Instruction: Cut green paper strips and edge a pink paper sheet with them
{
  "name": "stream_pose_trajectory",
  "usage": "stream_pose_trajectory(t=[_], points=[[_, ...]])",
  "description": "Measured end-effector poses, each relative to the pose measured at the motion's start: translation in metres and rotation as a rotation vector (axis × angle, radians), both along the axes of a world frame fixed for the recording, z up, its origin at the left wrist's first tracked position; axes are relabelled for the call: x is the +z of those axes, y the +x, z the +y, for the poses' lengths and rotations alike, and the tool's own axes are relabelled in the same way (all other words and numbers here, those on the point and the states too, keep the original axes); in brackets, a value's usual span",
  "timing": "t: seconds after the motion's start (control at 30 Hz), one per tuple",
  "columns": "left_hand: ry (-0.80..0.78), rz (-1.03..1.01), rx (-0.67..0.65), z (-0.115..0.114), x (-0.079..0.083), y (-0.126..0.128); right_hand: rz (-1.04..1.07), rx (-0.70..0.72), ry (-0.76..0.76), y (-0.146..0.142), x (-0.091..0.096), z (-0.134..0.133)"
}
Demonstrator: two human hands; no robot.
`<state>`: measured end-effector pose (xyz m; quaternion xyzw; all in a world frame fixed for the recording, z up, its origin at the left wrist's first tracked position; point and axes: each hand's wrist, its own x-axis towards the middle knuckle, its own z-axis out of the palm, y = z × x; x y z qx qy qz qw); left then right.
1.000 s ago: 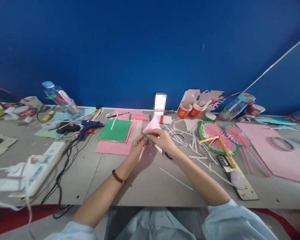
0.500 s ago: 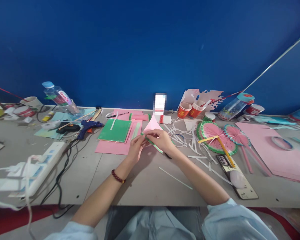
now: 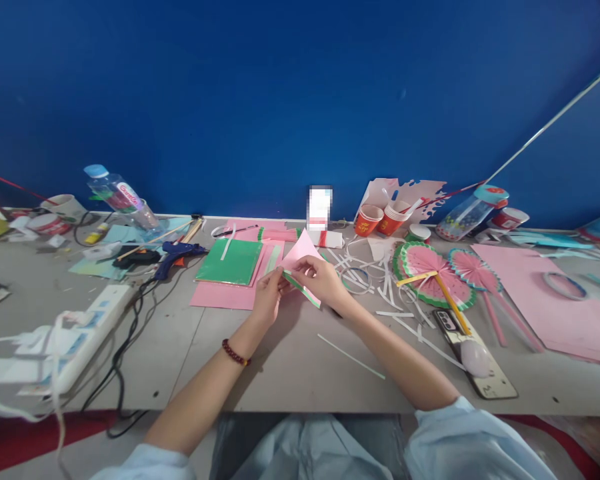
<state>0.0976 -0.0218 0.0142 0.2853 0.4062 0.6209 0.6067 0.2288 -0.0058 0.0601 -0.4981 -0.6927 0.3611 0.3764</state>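
Observation:
Both my hands hold a pink paper sheet (image 3: pixel 303 250) with a green strip along one edge, lifted a little above the grey table (image 3: pixel 290 360). My left hand (image 3: pixel 267 297) pinches the sheet's left part, fingers closed; a dark red bead bracelet sits on that wrist. My right hand (image 3: pixel 325 280) pinches the green edge from the right, thumb and fingers pressed together. The sheet's pointed corner stands up behind my fingers.
Green card (image 3: pixel 230 261) on pink paper lies behind my left hand. A blue glue gun (image 3: pixel 177 253), power strip (image 3: pixel 87 327) and cables are left. Two watermelon paper fans (image 3: pixel 433 277), white strips, red cups (image 3: pixel 380 219), a phone (image 3: pixel 473 350) and pink sheet (image 3: pixel 550 307) are right.
My hands and the pink sheet have shifted slightly left and away; the fingers have slid a little along the green edge. The rest of the table is unchanged.

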Motion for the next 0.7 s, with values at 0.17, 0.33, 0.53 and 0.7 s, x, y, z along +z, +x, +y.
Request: stream_pose_trajectory(t=[0.17, 0.33, 0.53, 0.7], points=[[-0.033, -0.038, 0.04, 0.0034, 0.0007, -0.0031, 0.011, 0.005, -0.005, 0.0015, -0.0011, 0.0018], [-0.036, -0.06, 0.025, 0.0037, 0.001, -0.0041, 0.013, 0.012, -0.01, 0.001, -0.0015, 0.0018], [-0.035, -0.067, 0.02, 0.0038, 0.0011, -0.0039, 0.008, 0.006, -0.007, 0.0008, -0.0011, 0.0014], [-0.042, -0.078, 0.028, 0.003, 0.0042, -0.0044, 0.004, 0.016, -0.013, 0.0002, -0.0014, 0.0006]])
